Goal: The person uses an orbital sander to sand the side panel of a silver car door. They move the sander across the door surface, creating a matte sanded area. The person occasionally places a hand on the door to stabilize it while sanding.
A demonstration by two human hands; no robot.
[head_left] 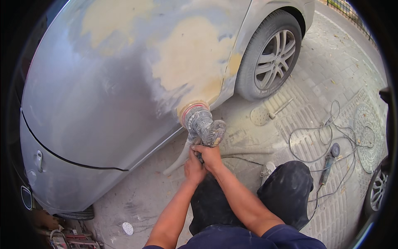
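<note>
Both my hands are closed around the handle of a dusty electric sander [202, 124]. My left hand [193, 167] grips the lower part near the hose, and my right hand [208, 156] wraps the handle beside it. The sander's round pad rests against the lower edge of a silver car door [120, 103], on a tan filler patch [188, 54]. Dull grey sanded areas surround the filler, and a second tan patch lies further up on the left. From the sander a pale ribbed hose [178, 159] runs down to the ground.
Right of the sander stands the car's wheel [275, 58]. An angle grinder [329, 163] lies on the paving amid a looped black cord [309, 159]. Round sanding discs [260, 116] are on the ground. Another car's wheel [378, 191] shows at the right edge.
</note>
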